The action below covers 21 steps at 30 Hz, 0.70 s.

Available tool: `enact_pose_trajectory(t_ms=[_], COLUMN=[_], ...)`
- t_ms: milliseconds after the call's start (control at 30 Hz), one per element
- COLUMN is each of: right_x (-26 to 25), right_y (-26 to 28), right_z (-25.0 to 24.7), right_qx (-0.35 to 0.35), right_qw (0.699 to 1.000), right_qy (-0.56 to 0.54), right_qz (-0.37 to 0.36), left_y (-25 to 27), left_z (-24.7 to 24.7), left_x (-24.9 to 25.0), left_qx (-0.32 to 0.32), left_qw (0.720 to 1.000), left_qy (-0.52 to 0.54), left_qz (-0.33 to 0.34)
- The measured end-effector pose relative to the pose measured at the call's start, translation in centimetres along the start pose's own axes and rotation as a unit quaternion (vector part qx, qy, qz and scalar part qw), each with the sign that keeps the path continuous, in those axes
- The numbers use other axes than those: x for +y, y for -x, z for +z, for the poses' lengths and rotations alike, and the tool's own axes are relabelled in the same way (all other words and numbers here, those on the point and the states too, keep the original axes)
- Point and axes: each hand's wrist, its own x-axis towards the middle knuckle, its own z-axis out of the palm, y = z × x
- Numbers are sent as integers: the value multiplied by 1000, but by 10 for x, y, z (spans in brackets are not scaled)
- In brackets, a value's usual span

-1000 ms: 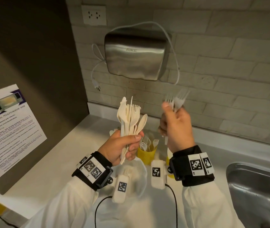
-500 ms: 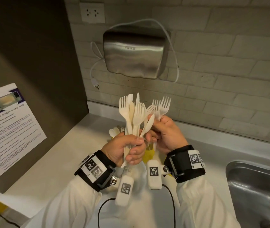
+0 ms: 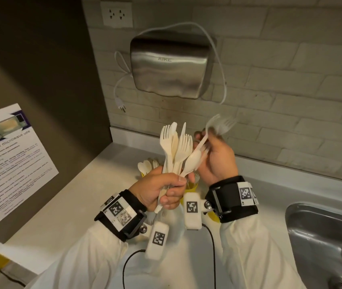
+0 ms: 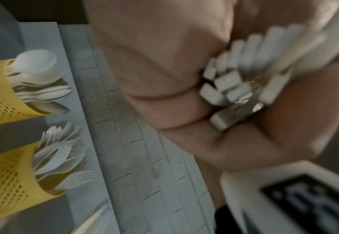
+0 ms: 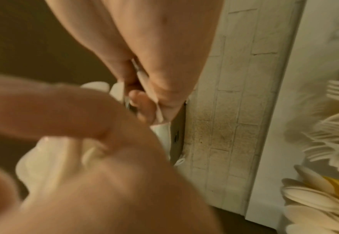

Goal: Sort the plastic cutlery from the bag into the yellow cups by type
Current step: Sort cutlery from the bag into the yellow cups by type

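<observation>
My left hand [image 3: 172, 184] grips an upright bundle of cream plastic cutlery [image 3: 176, 151]: forks, a knife and a spoon. Their handle ends [image 4: 230, 85] poke out of my fist. Just right of the bundle, my right hand [image 3: 202, 140] pinches a few forks [image 3: 220, 126], blurred and tilted to the right. Below the hands stand the yellow cups, mostly hidden in the head view. One perforated cup [image 4: 2, 101] holds spoons [image 3: 145, 166] and another cup [image 4: 6, 182] holds forks. A pale bag [image 3: 174, 228] seems to lie under my wrists.
A steel hand dryer [image 3: 170, 65] hangs on the brick wall, its unplugged cord [image 3: 122, 107] dangling. A steel sink [image 3: 324, 236] lies at the right. A dark panel with a microwave notice [image 3: 9, 155] bounds the counter [image 3: 95, 184] on the left.
My right hand came in from the right to the bundle. It now sits beside it with its forks swung out to the right. My left hand stayed roughly in place.
</observation>
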Motion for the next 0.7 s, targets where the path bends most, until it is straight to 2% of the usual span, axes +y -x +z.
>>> enact_pose_trajectory(t_ms=[100, 200, 333, 400, 467, 533, 700], right_x=[-18, -35, -33, -27, -23, -25, -32], right_y=[-5, 3, 23, 28, 32, 31, 28], right_z=[0, 3, 12, 12, 13, 11, 10], right_qx=[101, 99, 22, -37, -71, -67, -94], right_qw=[986, 974, 969, 927, 867, 843, 829], right_qy=[-51, 1, 205, 358, 476, 511, 528], right_qz=[-121, -204, -133, -107, -126, -154, -160], left_y=[2, 3, 0, -2, -3, -2, 1], left_z=[-2, -5, -9, -7, -4, -4, -6], left_x=[0, 5, 11, 11, 10, 9, 8], left_qx=[24, 82, 101, 95, 92, 91, 87], left_qw=[1000, 996, 994, 995, 995, 995, 995], left_qy=[-10, -42, -32, -26, -29, -34, -48], left_qz=[-3, 8, 13, 3, -10, -14, -16])
